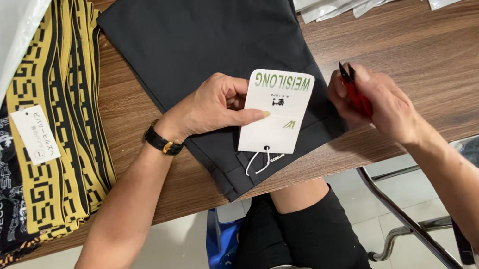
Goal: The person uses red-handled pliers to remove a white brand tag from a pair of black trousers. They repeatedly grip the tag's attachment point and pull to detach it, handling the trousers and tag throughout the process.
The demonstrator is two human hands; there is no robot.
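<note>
Your left hand [215, 103] pinches a white hang tag [277, 109] flat against the folded black garment [203, 25]. The tag's long axis tilts toward you, its loop string [257, 162] nearest. Your right hand [375, 100], just right of it, grips small red snips [356, 93].

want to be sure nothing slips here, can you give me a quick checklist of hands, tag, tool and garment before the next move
1. Left hand grips the white hang tag between thumb and fingers: ok.
2. Tag's white loop string stays attached at the tag's hole: ok.
3. Right hand holds the small red tool, tip up: ok.
4. Tool's tip apart from the tag: ok.
5. Folded black garment lies flat on the wooden table: ok.
6. String threaded through the garment: cannot tell.
</note>
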